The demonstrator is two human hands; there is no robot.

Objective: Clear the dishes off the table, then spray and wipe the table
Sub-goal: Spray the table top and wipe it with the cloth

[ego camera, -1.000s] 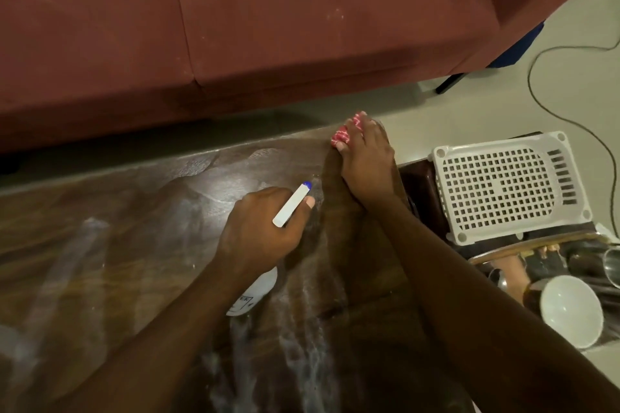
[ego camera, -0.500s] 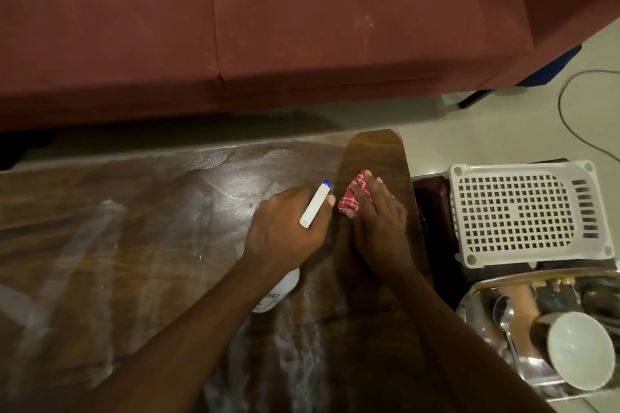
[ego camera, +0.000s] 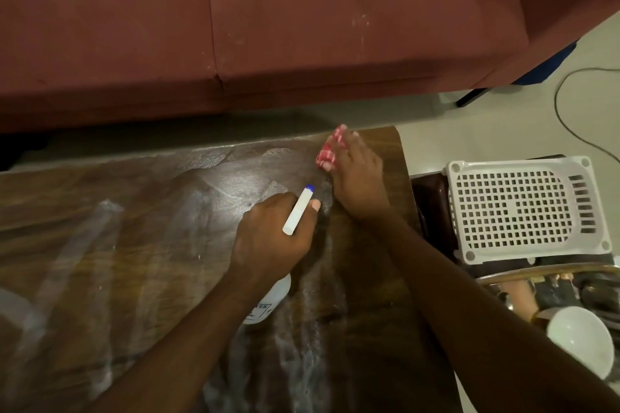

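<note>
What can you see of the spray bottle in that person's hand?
The spray bottle looks like white plastic: a long spray head with a blue tip pointing away and rightward, and a rounded body with dark lettering showing under the wrist. The left hand grips its neck, over the wooden table.

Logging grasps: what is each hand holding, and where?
Left hand grips the spray bottle at its neck. Right hand presses flat on a red-and-white cloth.
</note>
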